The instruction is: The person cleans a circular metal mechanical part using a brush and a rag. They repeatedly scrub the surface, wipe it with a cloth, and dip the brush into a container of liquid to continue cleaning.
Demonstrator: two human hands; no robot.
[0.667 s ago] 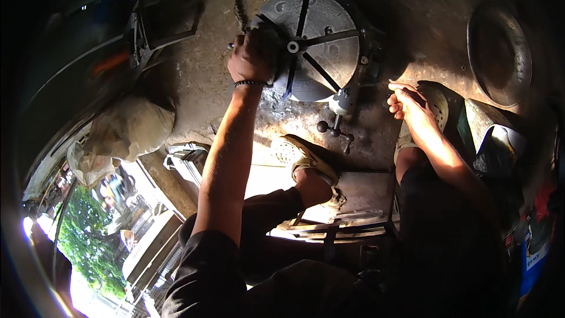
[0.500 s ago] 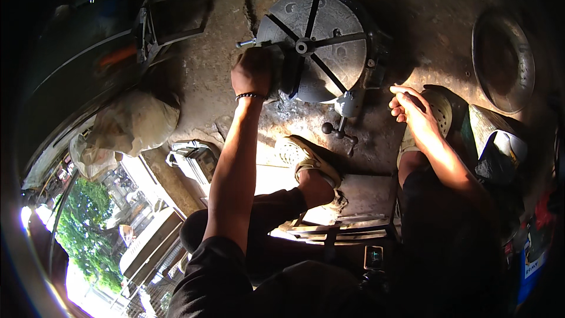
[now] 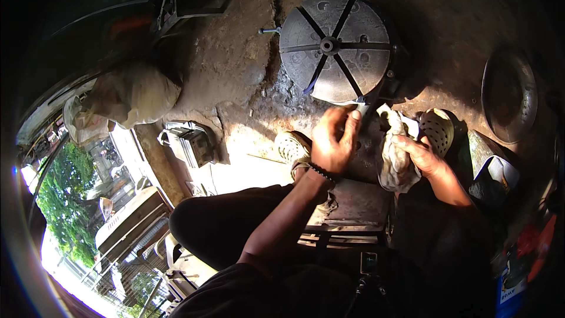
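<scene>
A round grey rotary table [image 3: 303, 26] with radial slots and a central hub lies on the floor ahead of me. My left hand [image 3: 332, 144], with a beaded bracelet on its wrist, is closed just below the disc's near rim, by the crank bracket [image 3: 363, 108]. Its curled fingers and thumb cover the crank's handle area, so what they hold is hidden. To its right, my right hand [image 3: 421, 154] grips a crumpled, stained whitish rag [image 3: 399, 168], bunched up and hanging below the fingers.
A small clamp handle [image 3: 269, 30] juts from the disc's left side. At the right lie a round metal pan [image 3: 487, 97] and a rolled sheet [image 3: 497, 168]. My clog-shod feet [image 3: 438, 131] flank the work. A plastic sack [image 3: 132, 97] and a metal frame piece [image 3: 191, 144] are at left.
My left hand has come from the disc's left rim to the crank at its near side. A rag is now in my right hand, which held none before. The view has shifted slightly.
</scene>
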